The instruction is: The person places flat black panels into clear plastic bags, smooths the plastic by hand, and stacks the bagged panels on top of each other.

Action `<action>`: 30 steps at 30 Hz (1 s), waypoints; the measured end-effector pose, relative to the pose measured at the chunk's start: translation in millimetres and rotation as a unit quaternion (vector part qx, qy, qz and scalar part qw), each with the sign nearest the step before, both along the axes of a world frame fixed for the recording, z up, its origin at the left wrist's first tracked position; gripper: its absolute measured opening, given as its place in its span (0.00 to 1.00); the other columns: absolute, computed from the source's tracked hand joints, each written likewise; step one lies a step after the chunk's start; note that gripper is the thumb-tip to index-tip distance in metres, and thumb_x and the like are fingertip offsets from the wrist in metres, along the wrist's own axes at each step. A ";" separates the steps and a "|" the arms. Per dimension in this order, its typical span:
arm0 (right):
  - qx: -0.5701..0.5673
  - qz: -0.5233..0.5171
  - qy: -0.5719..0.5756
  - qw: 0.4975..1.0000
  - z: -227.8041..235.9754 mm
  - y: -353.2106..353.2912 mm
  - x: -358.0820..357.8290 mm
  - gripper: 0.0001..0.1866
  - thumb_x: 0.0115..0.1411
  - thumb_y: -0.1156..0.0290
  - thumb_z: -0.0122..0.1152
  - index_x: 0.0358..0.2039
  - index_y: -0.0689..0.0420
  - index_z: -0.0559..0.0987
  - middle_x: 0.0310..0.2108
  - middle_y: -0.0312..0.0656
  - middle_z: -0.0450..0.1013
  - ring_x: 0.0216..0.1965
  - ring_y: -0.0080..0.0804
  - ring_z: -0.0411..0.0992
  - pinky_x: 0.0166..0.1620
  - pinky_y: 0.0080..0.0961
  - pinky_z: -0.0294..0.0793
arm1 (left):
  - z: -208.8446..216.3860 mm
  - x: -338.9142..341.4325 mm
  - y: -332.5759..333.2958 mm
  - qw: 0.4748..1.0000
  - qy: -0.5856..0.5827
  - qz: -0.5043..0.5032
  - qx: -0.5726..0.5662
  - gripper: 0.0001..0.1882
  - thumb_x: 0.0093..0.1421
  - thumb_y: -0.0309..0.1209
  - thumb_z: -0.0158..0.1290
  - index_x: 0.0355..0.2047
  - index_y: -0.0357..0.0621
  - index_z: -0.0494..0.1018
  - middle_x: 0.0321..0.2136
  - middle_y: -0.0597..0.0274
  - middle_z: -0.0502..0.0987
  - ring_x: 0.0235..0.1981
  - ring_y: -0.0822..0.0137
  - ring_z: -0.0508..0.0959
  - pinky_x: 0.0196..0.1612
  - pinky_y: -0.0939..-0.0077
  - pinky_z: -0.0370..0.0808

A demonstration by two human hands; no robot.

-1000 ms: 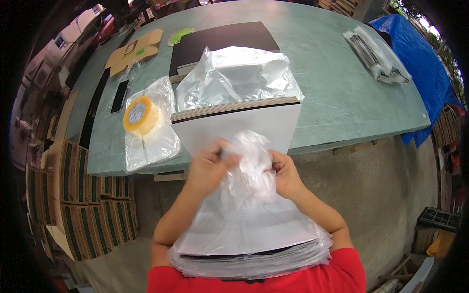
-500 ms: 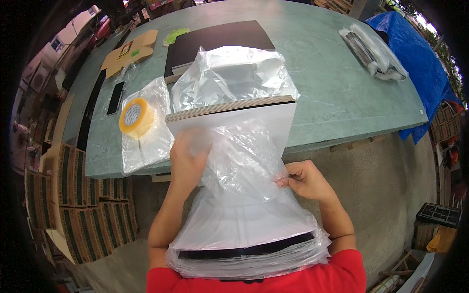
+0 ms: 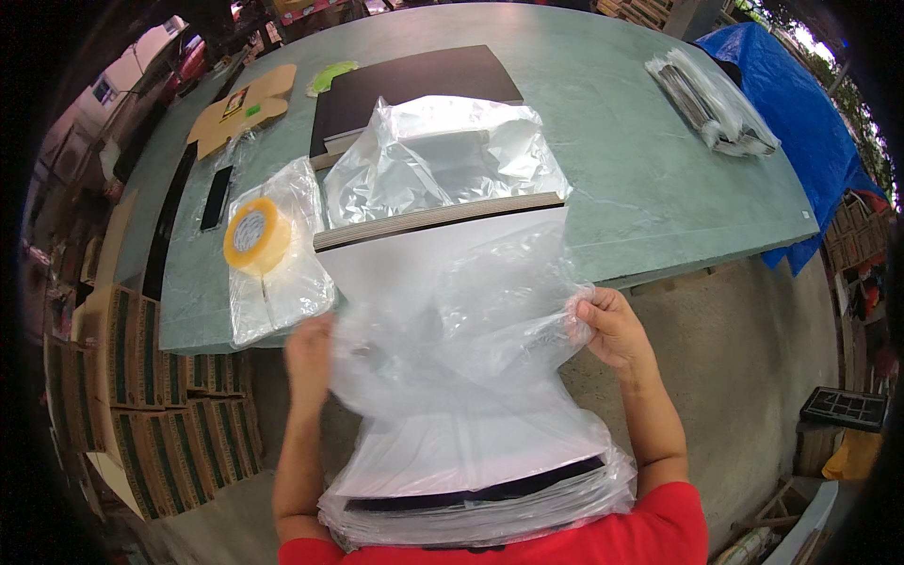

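Note:
In front of me a clear plastic bag (image 3: 452,348) is spread wide over a stack of white-faced sheets or boards (image 3: 414,254) with dark edges. My right hand (image 3: 610,325) pinches the bag's right edge between thumb and fingers. My left hand (image 3: 309,350), blurred by motion, is closed at the bag's left edge. Closer to my chest lies a thick pile of plastic-wrapped sheets (image 3: 480,508). Behind the boards rises a crinkled, shiny clear wrap (image 3: 443,155).
A tape roll (image 3: 256,235) rests on folded plastic bags (image 3: 282,306) on the green table (image 3: 659,217). Nearby are a black phone (image 3: 216,198), cut cardboard (image 3: 240,108) and a dark board stack (image 3: 424,85). A wrapped bundle (image 3: 711,104) lies far right; cartons (image 3: 179,452) stand lower left.
My left hand has moved left and down from the board's face to the bag's left side. My right hand has moved slightly up and right, and the bag is spread wider.

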State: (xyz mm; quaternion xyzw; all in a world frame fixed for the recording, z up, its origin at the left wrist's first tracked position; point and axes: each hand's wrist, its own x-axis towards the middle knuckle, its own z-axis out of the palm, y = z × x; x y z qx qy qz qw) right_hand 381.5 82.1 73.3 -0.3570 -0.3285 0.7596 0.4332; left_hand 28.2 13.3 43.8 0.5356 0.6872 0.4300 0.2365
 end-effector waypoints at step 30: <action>0.353 0.201 -0.133 0.904 48.2 -5.3 -74.4 0.11 0.42 0.68 0.65 0.25 0.61 0.76 0.33 0.38 0.65 0.38 0.25 0.64 0.40 0.21 0.62 | 89.0 81.6 7.4 0.936 0.113 -0.316 0.110 0.15 0.46 0.34 0.56 0.33 0.41 0.67 0.27 0.53 0.72 0.23 0.63 0.74 0.28 0.71 0.70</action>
